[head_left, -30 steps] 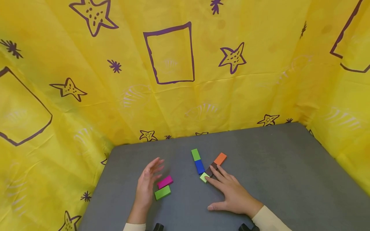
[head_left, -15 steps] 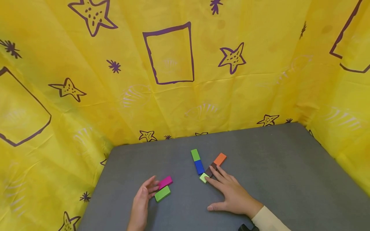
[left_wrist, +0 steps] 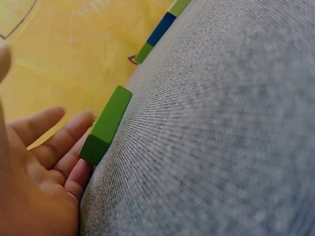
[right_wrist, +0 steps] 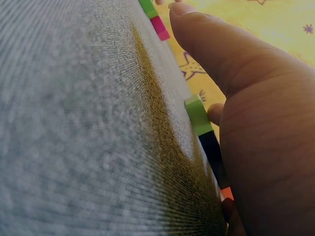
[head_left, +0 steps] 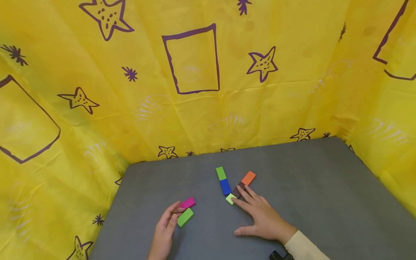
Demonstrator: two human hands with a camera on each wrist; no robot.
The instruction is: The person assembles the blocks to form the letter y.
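My left hand (head_left: 165, 227) is at the left end of a green block (head_left: 185, 217), its fingers behind the block and the thumb in front. The left wrist view shows relaxed fingers (left_wrist: 74, 128) close against that block, with the thumb held away from it. Just beyond lies a magenta block (head_left: 188, 203), partly hidden by fingertips. My right hand (head_left: 261, 218) spreads over the table. Its outstretched fingertips touch a pale green block (head_left: 230, 199) and a dark brown block (head_left: 238, 190), while the thumb sticks out to the left.
An orange block (head_left: 248, 178) continues the brown one's line. A blue block (head_left: 225, 187) and another green block (head_left: 221, 173) form a second line, so the blocks make a V. The grey table (head_left: 299, 173) ends at a yellow patterned cloth (head_left: 195, 119) behind and at the sides.
My left hand has come down from above to the green block and shifted slightly right. That green block has turned a little. The right hand stays in place.
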